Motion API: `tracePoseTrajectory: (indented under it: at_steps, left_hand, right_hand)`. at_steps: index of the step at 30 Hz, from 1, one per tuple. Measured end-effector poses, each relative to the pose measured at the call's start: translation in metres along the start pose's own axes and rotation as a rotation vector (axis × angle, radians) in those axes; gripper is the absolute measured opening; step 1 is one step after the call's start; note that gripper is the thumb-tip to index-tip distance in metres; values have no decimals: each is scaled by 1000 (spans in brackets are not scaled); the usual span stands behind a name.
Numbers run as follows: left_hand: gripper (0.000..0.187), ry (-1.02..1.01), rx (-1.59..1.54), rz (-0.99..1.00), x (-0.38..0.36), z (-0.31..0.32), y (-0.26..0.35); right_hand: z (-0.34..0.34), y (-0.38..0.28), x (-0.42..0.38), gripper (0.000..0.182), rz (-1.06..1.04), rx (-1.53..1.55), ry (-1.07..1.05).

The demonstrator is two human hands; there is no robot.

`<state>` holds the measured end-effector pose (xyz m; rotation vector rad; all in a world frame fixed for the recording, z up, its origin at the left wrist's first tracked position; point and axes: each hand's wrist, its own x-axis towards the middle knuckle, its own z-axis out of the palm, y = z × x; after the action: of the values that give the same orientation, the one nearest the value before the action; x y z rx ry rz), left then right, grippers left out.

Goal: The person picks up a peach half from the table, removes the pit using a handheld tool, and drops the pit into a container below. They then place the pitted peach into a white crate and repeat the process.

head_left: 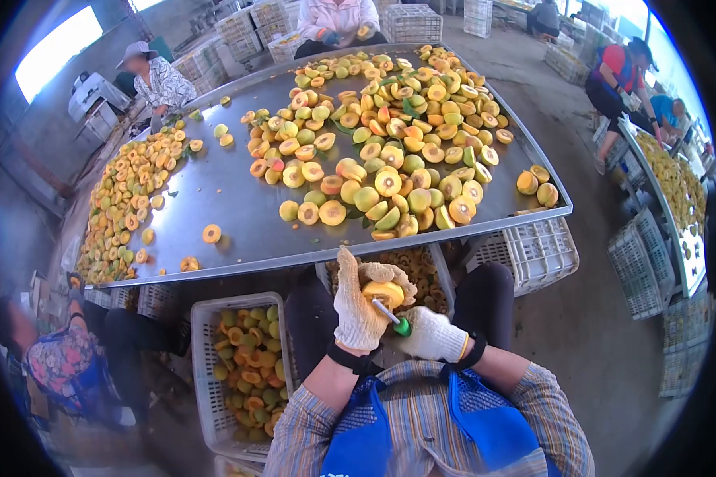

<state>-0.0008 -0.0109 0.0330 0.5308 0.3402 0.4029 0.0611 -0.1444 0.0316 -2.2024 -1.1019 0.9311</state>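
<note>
My left hand (356,312), in a pale knitted work glove, wraps round a yellow peach half (385,292) above my lap. My right hand (436,335), gloved as well, grips a green-handled pitting tool (402,325). Its metal end reaches the cut face of the peach half; the exact tip is hard to make out. Just beyond my hands is the front edge of a metal table (254,208), bearing a large heap of halved peaches (390,183), many with pits showing. Below my hands, between my knees, a crate of cut peaches (426,274) is partly hidden.
A white crate (203,374) of peach halves stands left of my legs. Another white crate (539,253) sits under the table's right corner. A smaller pile (127,191) covers the table's left side. People sit at the far side and left; others work at a right-hand table (676,191).
</note>
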Motion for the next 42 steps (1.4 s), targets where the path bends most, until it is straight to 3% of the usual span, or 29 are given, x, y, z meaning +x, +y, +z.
tracePoseTrajectory:
  at_steps: [1, 2, 4, 6, 8, 10, 12, 13, 14, 15, 16, 18, 19, 21, 22, 23, 24, 25, 26, 28, 30, 32, 33, 37, 38, 39, 40, 42]
  left_hand:
    - [68, -135, -47, -31, 3, -1, 1]
    - [68, -138, -48, -28, 4, 0, 2]
    - [71, -325, -36, -203, 4, 0, 2]
    - [67, -332, -44, -181, 10, -5, 1]
    - [62, 247, -124, -114, 13, -3, 11]
    - [58, 352, 83, 161, 15, -53, 33]
    - [58, 516, 417, 319, -12, -87, 74]
    - [56, 612, 710, 330, -26, -120, 95]
    - [48, 807, 1367, 282, -40, -119, 118]
    - [35, 977, 1978, 482, -43, -136, 123]
    - [33, 1031, 2102, 697, -41, -134, 128]
    - [32, 849, 2110, 831, -17, -121, 135]
    - [25, 684, 2113, 883, 4, -108, 134]
    - [29, 358, 2127, 1027, 63, -96, 123]
    - [24, 311, 2138, 1053, 90, -82, 113]
    - [21, 245, 2200, 941, 111, -70, 104]
    - [18, 159, 2406, 602, 134, -68, 100]
    - [18, 95, 2567, 513, 151, -65, 94]
    - [16, -178, 2425, 626, 179, -87, 91]
    - [20, -168, 2570, 393, 192, -75, 87]
    - [23, -139, 2635, 18, 188, -61, 91]
    - [25, -236, 2574, -66, 177, -78, 96]
    - [28, -180, 2484, -27, 167, -86, 98]
    - [33, 56, 2096, 70, 131, -81, 116]
    - [45, 120, 1843, 369, 124, -95, 115]
    - [36, 229, 1644, 591, 119, -107, 107]
    - [35, 91, 822, 261, 112, -109, 111]
    - [40, 62, 375, 231, 71, -77, 112]
  right_hand:
    - [12, 19, 6, 25, -177, 296, -172]
    - [15, 21, 7, 24, -354, 590, -344]
    - [17, 24, 5, 22, -283, 675, -348]
    - [13, 30, 11, 25, -277, 730, -338]
    - [-12, 20, 6, 36, -227, 634, -394]
    - [-19, 27, 9, 41, -26, 269, -194]
    - [-24, 33, 17, 44, 127, -74, -33]
    - [-9, 60, 22, 43, 28, -194, 171]
    - [-11, 64, 26, 43, 14, -193, 171]
    - [-12, 65, 28, 43, 75, -107, 91]
    - [-15, 63, 32, 43, 136, -25, 7]
    - [-14, 56, 37, 49, 59, -85, 8]
    - [-10, 57, 39, 49, 36, -89, -21]
    - [-7, 56, 44, 47, 12, -116, -61]
    - [-3, 60, 45, 47, -43, -109, -35]
    - [-4, 59, 45, 46, -20, -92, -63]
    - [-5, 55, 45, 46, -14, -79, -93]
    - [1, 59, 46, 47, -63, -109, -38]
    - [7, 65, 48, 48, -133, -139, 17]
    - [11, 70, 51, 46, -113, -133, 31]
    - [4, 53, 47, 42, -10, -132, 10]
    - [2, 48, 45, 35, -69, -65, 31]
    - [-4, 39, 44, 37, -58, -43, -29]
    - [9, 49, 47, 34, -151, -106, 67]
    - [7, 48, 46, 31, -173, -18, 48]
    - [7, 45, 43, 38, -46, -109, 57]
    - [17, 66, 51, 36, -191, -121, 134]
    - [6, 36, 38, 33, -246, -59, 231]
